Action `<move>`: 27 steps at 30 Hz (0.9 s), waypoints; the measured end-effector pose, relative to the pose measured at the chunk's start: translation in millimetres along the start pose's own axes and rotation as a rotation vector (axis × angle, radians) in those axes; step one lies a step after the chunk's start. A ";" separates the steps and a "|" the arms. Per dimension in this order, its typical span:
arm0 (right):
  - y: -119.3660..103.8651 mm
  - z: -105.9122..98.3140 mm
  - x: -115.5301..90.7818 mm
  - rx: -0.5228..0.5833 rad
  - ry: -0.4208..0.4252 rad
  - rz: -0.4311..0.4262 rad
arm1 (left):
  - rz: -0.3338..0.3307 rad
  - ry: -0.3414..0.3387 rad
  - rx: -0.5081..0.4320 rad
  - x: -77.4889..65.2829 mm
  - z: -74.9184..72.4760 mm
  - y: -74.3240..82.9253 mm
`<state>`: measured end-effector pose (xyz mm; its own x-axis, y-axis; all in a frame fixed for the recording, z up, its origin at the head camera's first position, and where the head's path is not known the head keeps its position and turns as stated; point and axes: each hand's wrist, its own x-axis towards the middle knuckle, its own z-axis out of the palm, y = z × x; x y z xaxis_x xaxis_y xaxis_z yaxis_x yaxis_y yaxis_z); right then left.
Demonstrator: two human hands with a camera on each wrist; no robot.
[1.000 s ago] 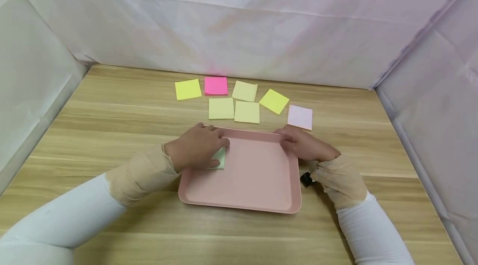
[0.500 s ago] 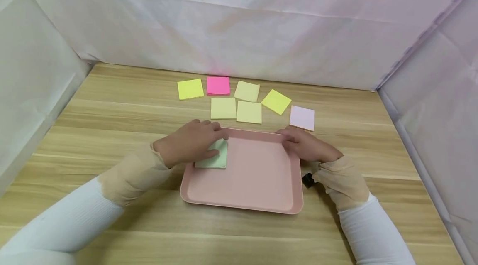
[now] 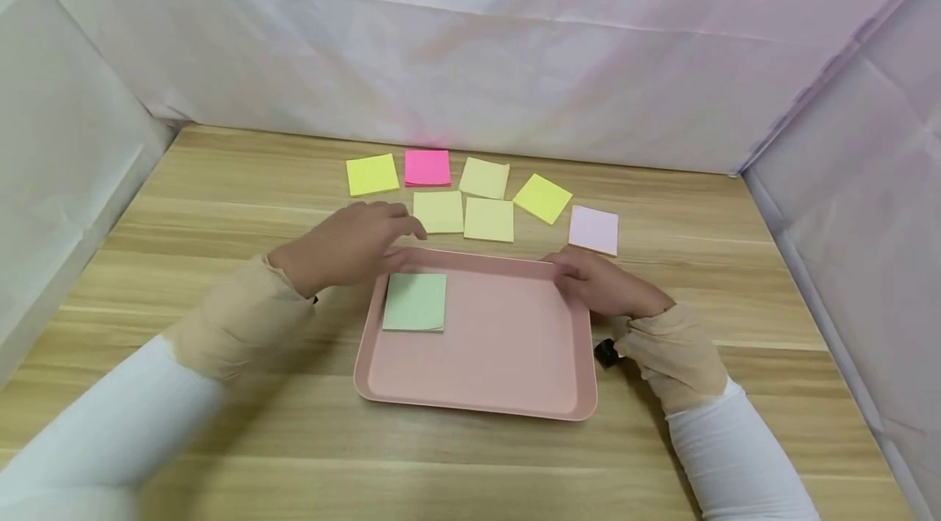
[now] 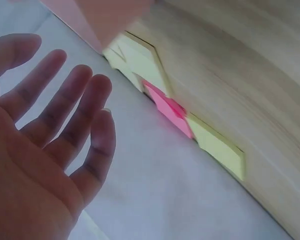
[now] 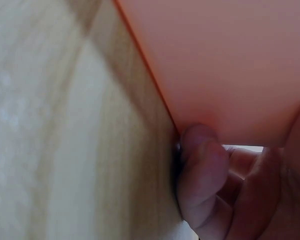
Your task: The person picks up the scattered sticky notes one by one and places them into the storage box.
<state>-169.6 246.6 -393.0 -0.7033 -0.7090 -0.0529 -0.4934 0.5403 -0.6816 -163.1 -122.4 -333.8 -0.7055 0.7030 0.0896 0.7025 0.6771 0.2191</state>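
Observation:
A pink tray (image 3: 507, 333) lies on the wooden table, with a pale green sticky note pad (image 3: 415, 303) flat in its far left corner. Above that corner hovers my left hand (image 3: 353, 243), fingers spread and holding nothing; the left wrist view shows its bare palm (image 4: 45, 160). Its fingertips come near a pale yellow pad (image 3: 439, 212) behind the tray. My right hand (image 3: 606, 282) grips the tray's far right corner, thumb over the rim. In the right wrist view, curled fingers (image 5: 205, 175) press against the tray's outer wall (image 5: 230, 65).
Behind the tray lie more sticky note pads: bright yellow (image 3: 372, 175), pink (image 3: 427, 167), two pale yellow (image 3: 484, 178), another bright yellow (image 3: 542, 198) and lilac (image 3: 594, 229). White cloth walls (image 3: 470, 55) stand at the back and sides of the table.
My left hand has let go of the green sticky note pad and moved up and left, out of the tray, uncovering the pad. The right hand keeps its grip on the tray corner.

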 end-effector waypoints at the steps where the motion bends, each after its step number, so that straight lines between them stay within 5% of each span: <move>1: 0.1 0.0 0.0 -0.001 -0.001 -0.001 | -0.017 -0.001 0.006 1.2 -0.1 -4.2; 15: 2.1 -0.8 2.6 -0.025 -0.012 -0.023 | -0.235 -0.111 0.143 18.1 -4.6 -69.6; 27: 1.3 -0.8 1.4 -0.011 -0.007 -0.015 | -0.359 -0.217 0.058 26.6 3.6 -97.6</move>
<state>-171.7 246.6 -393.4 -0.6920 -0.7204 -0.0476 -0.5097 0.5341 -0.6745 -250.0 -169.0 -356.3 -0.8747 0.4455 -0.1910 0.4242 0.8942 0.1434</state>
